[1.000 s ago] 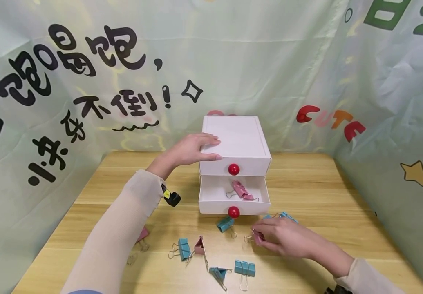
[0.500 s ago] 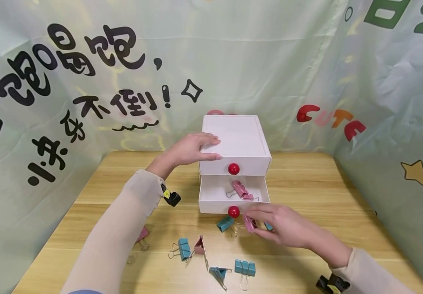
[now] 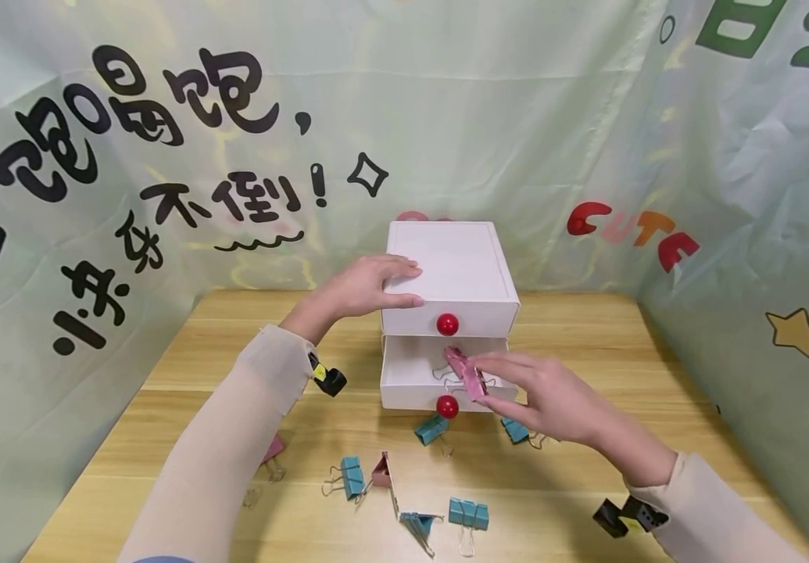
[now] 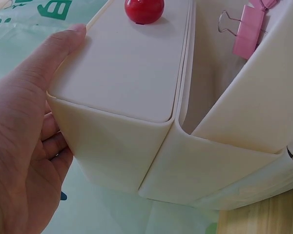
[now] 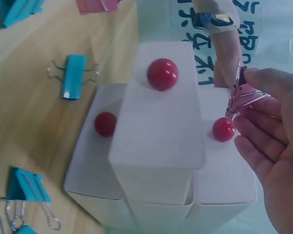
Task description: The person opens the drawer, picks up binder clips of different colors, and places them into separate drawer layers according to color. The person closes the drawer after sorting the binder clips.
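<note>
A white drawer box (image 3: 455,262) with red knobs stands at the back of the table. My left hand (image 3: 362,288) rests on its top left edge, the thumb along the front edge in the left wrist view. Below the top drawer, a middle drawer (image 3: 411,396) is pulled out with pink binder clips (image 4: 248,36) inside. My right hand (image 3: 552,397) pinches another pink binder clip (image 5: 245,96) between thumb and fingers, over the right side of that drawer. In the head view the held clip overlaps the ones inside. The bottom drawer (image 5: 95,151) is shut.
Several teal binder clips (image 3: 469,513) lie on the wooden table (image 3: 573,328) in front of the box, one of them (image 3: 515,430) under my right hand. Pink binder clips (image 3: 381,471) lie among them, one partly behind my left forearm. A printed cloth (image 3: 538,141) hangs behind.
My right hand has lifted the pink binder clip from the table and carried it up and left over the pulled-out drawer. The left hand stays on the box.
</note>
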{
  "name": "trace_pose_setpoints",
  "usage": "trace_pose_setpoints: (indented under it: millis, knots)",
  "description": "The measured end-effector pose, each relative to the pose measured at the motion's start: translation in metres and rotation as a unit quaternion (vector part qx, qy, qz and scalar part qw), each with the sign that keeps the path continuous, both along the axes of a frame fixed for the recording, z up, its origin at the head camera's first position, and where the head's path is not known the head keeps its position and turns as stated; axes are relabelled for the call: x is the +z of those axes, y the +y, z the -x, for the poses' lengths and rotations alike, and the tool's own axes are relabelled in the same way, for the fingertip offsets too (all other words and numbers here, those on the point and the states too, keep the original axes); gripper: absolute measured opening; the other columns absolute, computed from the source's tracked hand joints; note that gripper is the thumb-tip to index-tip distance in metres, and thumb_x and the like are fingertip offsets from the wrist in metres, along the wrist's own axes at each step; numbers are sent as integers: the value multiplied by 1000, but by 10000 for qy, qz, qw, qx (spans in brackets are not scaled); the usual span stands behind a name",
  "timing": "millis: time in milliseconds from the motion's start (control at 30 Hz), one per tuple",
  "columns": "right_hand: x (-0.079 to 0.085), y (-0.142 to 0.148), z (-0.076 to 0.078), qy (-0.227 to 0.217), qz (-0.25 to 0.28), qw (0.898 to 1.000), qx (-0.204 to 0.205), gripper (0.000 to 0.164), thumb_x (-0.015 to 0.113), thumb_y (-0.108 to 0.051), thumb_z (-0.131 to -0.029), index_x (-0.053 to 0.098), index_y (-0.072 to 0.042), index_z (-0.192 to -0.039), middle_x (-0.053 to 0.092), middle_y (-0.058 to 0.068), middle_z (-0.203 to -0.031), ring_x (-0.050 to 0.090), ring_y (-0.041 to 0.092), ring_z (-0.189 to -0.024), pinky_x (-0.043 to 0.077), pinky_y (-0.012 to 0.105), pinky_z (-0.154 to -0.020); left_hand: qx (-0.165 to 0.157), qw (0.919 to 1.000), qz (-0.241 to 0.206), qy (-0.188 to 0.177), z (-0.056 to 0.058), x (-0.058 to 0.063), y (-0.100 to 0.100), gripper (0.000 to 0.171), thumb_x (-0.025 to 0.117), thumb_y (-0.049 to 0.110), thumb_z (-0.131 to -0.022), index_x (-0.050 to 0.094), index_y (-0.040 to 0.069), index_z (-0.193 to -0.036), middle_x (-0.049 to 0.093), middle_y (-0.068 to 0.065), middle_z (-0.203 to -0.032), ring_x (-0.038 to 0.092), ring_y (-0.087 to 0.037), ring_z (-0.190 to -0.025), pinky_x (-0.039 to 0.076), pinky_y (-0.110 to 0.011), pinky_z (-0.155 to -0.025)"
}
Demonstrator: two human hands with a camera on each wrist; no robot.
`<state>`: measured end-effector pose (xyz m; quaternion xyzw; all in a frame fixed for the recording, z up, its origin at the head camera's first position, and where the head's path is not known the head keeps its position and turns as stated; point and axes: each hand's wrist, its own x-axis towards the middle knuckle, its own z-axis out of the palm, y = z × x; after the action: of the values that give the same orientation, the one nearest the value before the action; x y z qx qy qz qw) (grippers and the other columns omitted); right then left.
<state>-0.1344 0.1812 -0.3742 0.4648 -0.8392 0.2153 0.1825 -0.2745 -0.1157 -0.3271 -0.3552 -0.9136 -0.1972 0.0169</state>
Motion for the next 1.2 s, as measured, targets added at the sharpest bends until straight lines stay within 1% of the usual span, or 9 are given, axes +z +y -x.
trace_pose_setpoints:
  millis: [100,167,367,567,700,833,967,1067,1200]
  knots:
    - [5,-2,5,-54,65,9999,-123,43,79,-22,-84,67,-6,-122,68,3,-119,67,19,-104,57,39,-81,22,10000,11,8,0,0,0,70,61,64,-87,56,19,-140,46,2,-148,38,-18,-138,29,-41,-114]
    - [8,-4,7,-145,48,9996,-237,44,79,-21,-83,67,-8,-123,68,2,-119,67,19,-104,57,38,-81,32,10000,21,17,-1,0,0,70,60,64,-87,55,19,-140,46,2,-148,38,-18,-138,28,-40,-114]
    - [10,-13,15,-517,-178,9958,-741,43,76,-31,-87,68,-11,-124,68,2,-119,67,19,-101,57,40,-82,-7,10000,62,12,-1,1,0,70,60,63,-87,54,19,-141,45,2,-149,37,-18,-139,27,-39,-115]
    - [5,-26,25,-808,-426,9890,-1160,41,74,-35,-88,70,-10,-121,70,3,-114,67,21,-99,56,41,-84,27,10000,57,23,-1,1,0,70,60,64,-87,55,19,-141,46,2,-149,37,-18,-138,28,-39,-114]
    - [0,-34,31,-1019,-490,9860,-1223,40,74,-33,-88,70,-10,-121,70,3,-113,66,19,-94,56,39,-83,19,10000,37,24,-1,0,0,70,60,64,-87,56,19,-140,46,2,-148,38,-18,-138,28,-40,-114]
    - [-4,-41,35,-1145,-508,9850,-1187,40,73,-34,-88,70,-9,-120,71,2,-110,64,18,-86,56,35,-78,0,10000,24,28,-1,0,0,70,60,65,-87,56,20,-140,46,2,-148,39,-17,-138,29,-39,-114]
    - [-7,-47,38,-1250,-571,9835,-1173,39,72,-36,-90,71,-10,-119,71,-1,-100,60,14,-77,52,28,-67,-18,10000,-3,23,-1,0,0,70,61,64,-86,57,19,-139,47,2,-148,39,-17,-137,30,-39,-114]
    - [-8,-51,40,-1313,-651,9819,-1197,39,71,-36,-90,71,-10,-119,69,-3,-93,55,11,-71,47,25,-60,-9,10000,-13,28,-1,0,0,69,61,64,-86,57,19,-139,47,2,-148,39,-17,-138,29,-39,-114]
    - [-10,-57,41,-1347,-745,9815,-1136,36,71,-35,-91,72,-9,-117,70,-3,-95,59,10,-76,52,26,-67,12,10000,2,32,-1,-1,-1,70,60,65,-86,56,20,-140,46,3,-148,38,-17,-138,29,-39,-114]
